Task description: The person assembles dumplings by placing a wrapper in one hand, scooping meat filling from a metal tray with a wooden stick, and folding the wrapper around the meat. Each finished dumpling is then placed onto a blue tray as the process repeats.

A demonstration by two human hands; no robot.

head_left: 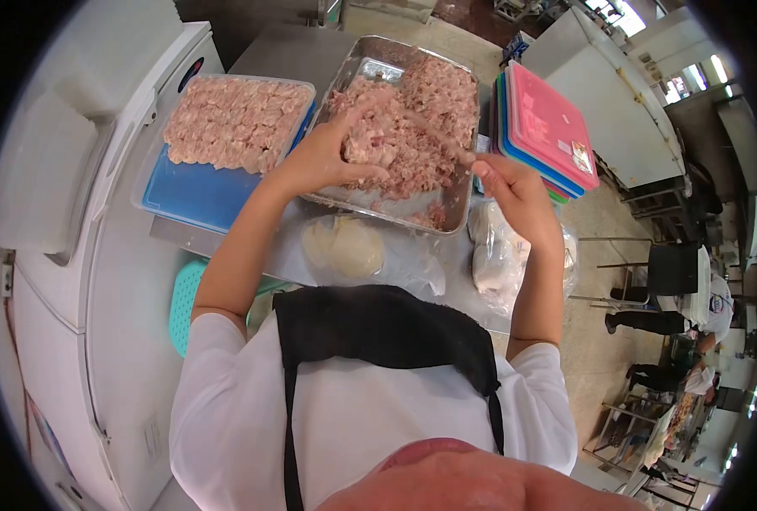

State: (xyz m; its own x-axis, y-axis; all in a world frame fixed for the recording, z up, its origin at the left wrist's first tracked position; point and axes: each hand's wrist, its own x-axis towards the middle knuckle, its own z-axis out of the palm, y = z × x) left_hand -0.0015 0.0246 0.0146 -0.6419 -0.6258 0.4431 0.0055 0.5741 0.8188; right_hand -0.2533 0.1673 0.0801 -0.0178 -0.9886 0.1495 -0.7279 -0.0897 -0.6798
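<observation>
A metal tray full of pink minced meat lies on the counter in front of me. My left hand hovers over the near left part of the meat, fingers cupped around a small pale piece that looks like a dough wrapper. My right hand is at the tray's right rim, pinching a thin stick that reaches across the meat toward my left fingers. Below the tray sits a clear bag with a round stack of pale wrappers.
A clear box of filled pieces sits on a blue board to the left. Stacked coloured boards stand on the right, a second plastic bag below them. White freezer at left, teal stool beneath. People work at the far right.
</observation>
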